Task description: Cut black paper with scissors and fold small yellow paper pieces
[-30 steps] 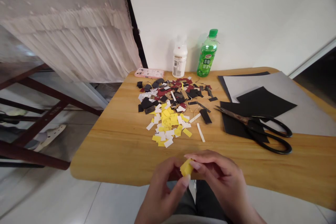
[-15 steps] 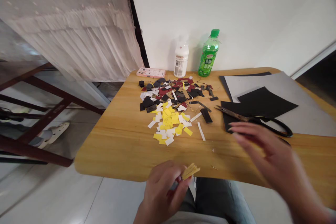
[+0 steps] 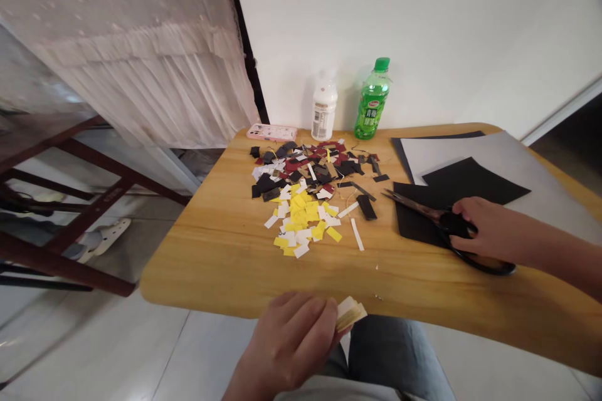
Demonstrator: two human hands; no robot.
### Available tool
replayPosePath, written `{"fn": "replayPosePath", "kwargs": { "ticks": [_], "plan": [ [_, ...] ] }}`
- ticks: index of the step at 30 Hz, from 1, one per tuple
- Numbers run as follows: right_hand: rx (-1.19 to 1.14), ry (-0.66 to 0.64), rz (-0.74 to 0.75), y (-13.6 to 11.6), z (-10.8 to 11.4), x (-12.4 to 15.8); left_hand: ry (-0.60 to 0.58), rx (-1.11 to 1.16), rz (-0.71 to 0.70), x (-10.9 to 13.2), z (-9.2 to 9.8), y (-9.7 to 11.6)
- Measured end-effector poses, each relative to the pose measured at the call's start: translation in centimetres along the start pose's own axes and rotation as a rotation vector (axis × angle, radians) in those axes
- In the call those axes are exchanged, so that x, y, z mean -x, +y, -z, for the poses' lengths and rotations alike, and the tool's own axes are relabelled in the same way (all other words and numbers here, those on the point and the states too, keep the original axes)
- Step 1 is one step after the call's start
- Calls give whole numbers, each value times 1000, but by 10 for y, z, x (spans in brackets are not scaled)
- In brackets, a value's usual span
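My left hand [image 3: 294,338] is closed round a small stack of pale yellow paper strips [image 3: 350,314] at the table's front edge. The strips stick out to the right of its fingers. On the right, my right hand [image 3: 480,225] grips the black handles of a pair of scissors [image 3: 423,208], whose blades point left over a black paper sheet [image 3: 414,229]. Cut yellow and white paper pieces [image 3: 303,213] lie in a pile at mid-table. Behind them is a heap of black, dark red and white scraps [image 3: 320,163].
A white bottle [image 3: 324,109], a green drink bottle [image 3: 373,100] and a pink phone [image 3: 271,132] stand or lie along the wall. Grey sheets [image 3: 508,144] and a black piece [image 3: 475,182] cover the table's right side. A dark wooden chair [image 3: 94,200] is at left.
My right hand has moved from hovering near the scissors to gripping their handles. My left hand has turned over slightly, still holding the strips.
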State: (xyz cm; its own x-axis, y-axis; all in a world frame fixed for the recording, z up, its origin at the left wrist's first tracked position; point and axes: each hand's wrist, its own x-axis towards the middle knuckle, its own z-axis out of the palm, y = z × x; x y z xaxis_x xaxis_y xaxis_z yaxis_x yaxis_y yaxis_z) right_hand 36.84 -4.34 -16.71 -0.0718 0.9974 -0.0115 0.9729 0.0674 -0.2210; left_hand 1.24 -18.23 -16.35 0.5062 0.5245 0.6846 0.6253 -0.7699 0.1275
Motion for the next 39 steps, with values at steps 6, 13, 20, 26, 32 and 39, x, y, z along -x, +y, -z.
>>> {"fn": "replayPosePath", "kwargs": {
  "ticks": [6, 13, 20, 26, 32, 39],
  "plan": [
    [-54, -153, -49, -13, 21, -10, -3, 0, 14, -3, -3, 7],
    [-123, -84, -159, -6, 30, -5, 15, 53, -21, -20, 4, 2],
    [-782, -20, -233, -42, 25, 73, 84, -30, -125, -41, -4, -4],
    [-1643, 109, -308, -153, -25, 137, 95, -76, -82, -47, -24, 10],
    [-1822, 109, -222, -167, -45, 121, 113, -55, -98, -41, -29, 14],
    [-1931, 42, -69, -161, -54, 122, 177, 51, -54, -33, -29, 14]
  ]
}}
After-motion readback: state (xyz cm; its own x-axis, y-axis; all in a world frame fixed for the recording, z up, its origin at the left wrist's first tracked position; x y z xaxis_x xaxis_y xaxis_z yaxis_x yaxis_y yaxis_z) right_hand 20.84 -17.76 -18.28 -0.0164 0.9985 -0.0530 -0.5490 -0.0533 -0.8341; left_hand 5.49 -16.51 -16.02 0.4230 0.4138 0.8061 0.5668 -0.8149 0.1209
